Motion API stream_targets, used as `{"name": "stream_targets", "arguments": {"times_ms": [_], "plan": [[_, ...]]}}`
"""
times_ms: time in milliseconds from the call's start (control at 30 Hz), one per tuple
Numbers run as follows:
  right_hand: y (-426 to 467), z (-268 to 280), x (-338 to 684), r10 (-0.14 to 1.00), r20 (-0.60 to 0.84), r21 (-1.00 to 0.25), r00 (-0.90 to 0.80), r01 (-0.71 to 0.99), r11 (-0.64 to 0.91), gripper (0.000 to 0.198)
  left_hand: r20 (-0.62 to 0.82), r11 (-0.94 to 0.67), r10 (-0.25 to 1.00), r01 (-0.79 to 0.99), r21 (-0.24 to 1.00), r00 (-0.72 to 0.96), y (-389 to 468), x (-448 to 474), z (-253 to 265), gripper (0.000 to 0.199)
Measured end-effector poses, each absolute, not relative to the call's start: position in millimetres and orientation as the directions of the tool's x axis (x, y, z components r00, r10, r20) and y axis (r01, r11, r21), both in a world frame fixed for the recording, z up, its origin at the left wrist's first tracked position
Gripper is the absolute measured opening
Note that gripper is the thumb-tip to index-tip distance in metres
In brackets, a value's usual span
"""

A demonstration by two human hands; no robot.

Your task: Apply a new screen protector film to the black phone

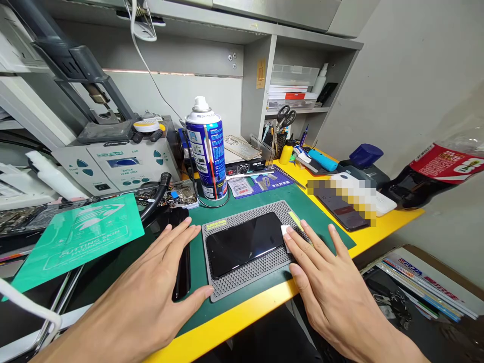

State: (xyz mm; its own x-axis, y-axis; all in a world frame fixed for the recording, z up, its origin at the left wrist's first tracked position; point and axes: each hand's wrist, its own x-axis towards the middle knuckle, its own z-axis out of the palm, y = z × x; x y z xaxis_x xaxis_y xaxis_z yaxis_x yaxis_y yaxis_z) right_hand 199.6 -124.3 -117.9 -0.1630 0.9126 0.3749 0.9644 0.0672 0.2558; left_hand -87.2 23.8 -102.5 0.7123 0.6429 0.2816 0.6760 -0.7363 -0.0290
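Observation:
A black smartphone (245,244) lies screen up on a grey textured pad (245,276), which rests on a green work mat (202,315). My right hand (328,277) is at the pad's right side, with a small folded white wipe (285,237) held under its index and middle fingertips against the phone's right end. The other fingers of that hand are spread. My left hand (159,277) is open, thumb apart, its thumb tip at the pad's lower left corner. Beneath its fingers lies a second dark phone (183,277), partly covered.
A blue spray can (207,151) stands behind the pad. A grey soldering station (121,166) and a green film packet (83,237) are at the left. To the right are a dark phone (340,204), a white phone (383,199) and a tilted cola bottle (438,169).

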Motion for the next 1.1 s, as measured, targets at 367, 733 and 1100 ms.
{"name": "stream_targets", "arguments": {"times_ms": [367, 733, 1100], "plan": [[-113, -113, 204, 0.925, 0.350, 0.183, -0.146, 0.979, 0.086, 0.050, 0.287, -0.742, 0.640, 0.671, -0.012, 0.713, 23, -83, -101, 0.087], [-101, -105, 195, 0.943, 0.275, 0.088, -0.185, 0.982, 0.167, 0.056, 0.307, -0.740, 0.638, 0.673, -0.010, 0.706, 23, -85, -103, 0.088], [-97, -107, 136, 0.886, 0.281, -0.050, -0.368, 0.917, 0.396, 0.057, 0.385, -0.794, 0.520, 0.598, -0.111, 0.762, 24, -85, -101, 0.081]]}}
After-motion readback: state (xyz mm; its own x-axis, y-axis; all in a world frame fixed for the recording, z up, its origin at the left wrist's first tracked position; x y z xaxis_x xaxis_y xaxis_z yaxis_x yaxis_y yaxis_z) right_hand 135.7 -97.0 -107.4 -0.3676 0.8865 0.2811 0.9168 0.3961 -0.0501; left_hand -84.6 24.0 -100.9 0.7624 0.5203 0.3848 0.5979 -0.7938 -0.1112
